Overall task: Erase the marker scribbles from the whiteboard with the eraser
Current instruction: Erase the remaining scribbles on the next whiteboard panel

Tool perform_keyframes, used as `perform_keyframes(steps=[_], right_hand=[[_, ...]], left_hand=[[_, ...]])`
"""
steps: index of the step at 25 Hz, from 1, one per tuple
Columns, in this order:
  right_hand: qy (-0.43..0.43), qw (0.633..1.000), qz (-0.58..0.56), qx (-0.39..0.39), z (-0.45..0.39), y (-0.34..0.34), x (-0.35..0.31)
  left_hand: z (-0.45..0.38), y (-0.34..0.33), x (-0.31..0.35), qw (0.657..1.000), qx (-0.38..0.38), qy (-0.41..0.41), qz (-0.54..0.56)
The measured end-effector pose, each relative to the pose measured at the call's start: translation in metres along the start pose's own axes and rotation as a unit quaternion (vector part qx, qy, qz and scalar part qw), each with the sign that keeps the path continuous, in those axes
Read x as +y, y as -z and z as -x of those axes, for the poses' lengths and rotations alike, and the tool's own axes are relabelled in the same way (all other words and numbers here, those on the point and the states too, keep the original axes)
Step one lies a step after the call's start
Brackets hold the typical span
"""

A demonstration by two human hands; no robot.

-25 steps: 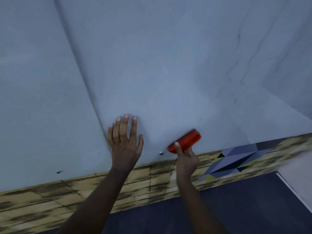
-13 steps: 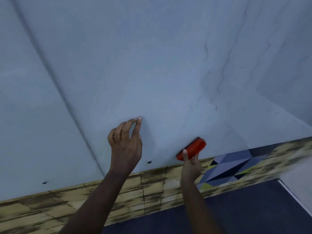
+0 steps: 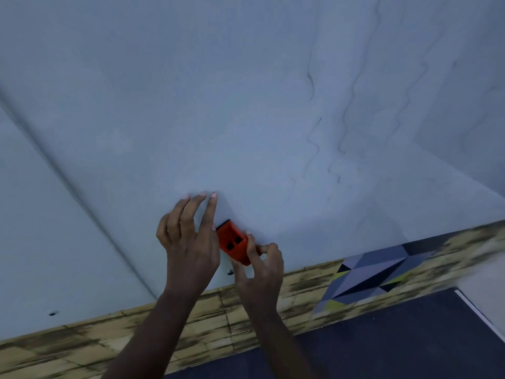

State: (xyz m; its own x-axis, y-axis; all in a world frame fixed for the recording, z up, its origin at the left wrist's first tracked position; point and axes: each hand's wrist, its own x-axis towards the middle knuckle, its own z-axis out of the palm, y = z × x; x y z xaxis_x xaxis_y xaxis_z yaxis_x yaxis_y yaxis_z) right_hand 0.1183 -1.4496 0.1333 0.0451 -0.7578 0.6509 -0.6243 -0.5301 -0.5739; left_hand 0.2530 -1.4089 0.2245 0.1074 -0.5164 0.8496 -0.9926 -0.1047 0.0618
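Head view: an orange eraser (image 3: pixel 232 242) held against the lower whiteboard (image 3: pixel 191 105), between two hands.

The eraser's long axis runs diagonally, its upper end toward the upper left and its lower end toward the lower right. The right hand (image 3: pixel 259 272) pinches its lower end with curled fingers and thumb. The left hand (image 3: pixel 188 242) is spread, fingertips (image 3: pixel 213 194) touching the board, just beside the eraser. Faint wavy marker scribbles (image 3: pixel 344 127) remain up to the right.

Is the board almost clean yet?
Not yet. The whiteboard looks clean on its left part. The right hand holds the red eraser low on the board, with the left hand beside it. Wavy marker scribbles up on the right remain to erase.
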Motion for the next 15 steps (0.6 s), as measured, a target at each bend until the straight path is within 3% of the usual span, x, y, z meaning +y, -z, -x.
perform_keyframes(steps=[3, 5, 6, 8, 11, 13, 15], right_hand=[[0.003, 1.000, 0.014, 0.005, -0.006, 0.004, 0.003], [-0.090, 0.991, -0.078, 0.055, -0.030, 0.021, 0.011], [-0.168, 0.970, -0.145, 0.096, -0.046, 0.032, 0.018], [-0.315, 0.895, -0.262, 0.175, -0.076, 0.055, 0.041], [-0.481, 0.789, -0.346, 0.164, -0.085, 0.069, 0.084], [-0.528, 0.761, -0.357, 0.124, -0.068, 0.064, 0.092], [-0.503, 0.785, -0.344, 0.108, -0.051, 0.055, 0.075]], left_hand=[[-0.006, 0.004, -0.013, 0.999, 0.018, -0.034, -0.011], [-0.015, 0.007, -0.024, 0.998, 0.045, -0.037, -0.012], [-0.018, 0.007, -0.027, 0.998, 0.058, -0.032, -0.011], [-0.023, 0.004, -0.030, 0.997, 0.074, -0.027, -0.007], [-0.026, -0.003, -0.029, 0.996, 0.084, -0.036, -0.010], [-0.027, -0.008, -0.027, 0.995, 0.099, -0.033, -0.009], [-0.028, -0.011, -0.020, 0.993, 0.109, -0.031, -0.005]])
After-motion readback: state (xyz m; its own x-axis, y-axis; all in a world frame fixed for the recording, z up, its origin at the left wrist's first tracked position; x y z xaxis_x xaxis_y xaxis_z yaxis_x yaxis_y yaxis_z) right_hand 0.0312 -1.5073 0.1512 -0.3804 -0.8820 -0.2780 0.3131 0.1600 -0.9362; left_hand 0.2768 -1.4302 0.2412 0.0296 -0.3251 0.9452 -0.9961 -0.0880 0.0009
